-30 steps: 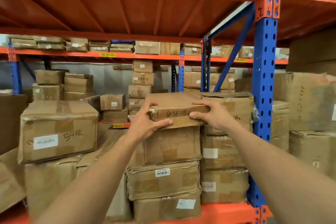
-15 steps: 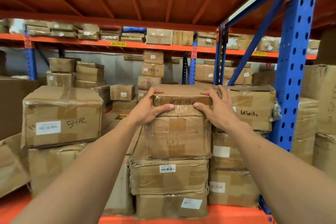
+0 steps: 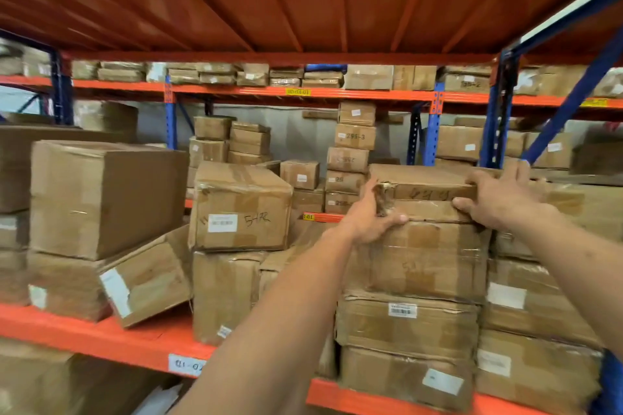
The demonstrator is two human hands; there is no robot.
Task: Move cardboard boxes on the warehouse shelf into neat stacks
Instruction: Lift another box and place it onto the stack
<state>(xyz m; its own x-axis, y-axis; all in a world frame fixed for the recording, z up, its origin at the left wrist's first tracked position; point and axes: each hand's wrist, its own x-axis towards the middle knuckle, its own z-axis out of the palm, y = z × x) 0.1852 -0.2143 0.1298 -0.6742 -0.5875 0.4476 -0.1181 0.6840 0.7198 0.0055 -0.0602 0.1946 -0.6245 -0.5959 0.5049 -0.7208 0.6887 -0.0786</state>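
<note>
A flat, taped cardboard box (image 3: 425, 190) with handwritten digits on its front lies on top of a stack of three larger boxes (image 3: 418, 266) on the orange shelf (image 3: 371, 396). My left hand (image 3: 369, 217) grips its torn left corner, thumb under the front edge. My right hand (image 3: 499, 197) clasps its right end, fingers over the top. To the left stands a box marked "54R" (image 3: 241, 209) on a taller box.
A second stack (image 3: 536, 310) stands right of the one under my hands, against the blue upright (image 3: 495, 118). At left, a big box (image 3: 101, 195) sits on a tilted one (image 3: 145, 280). More boxes fill the racks behind. An orange deck hangs overhead.
The view has swung left and come closer, so the stack now sits at the right. Both hands remain on the flat top box, which rests on the stack.
</note>
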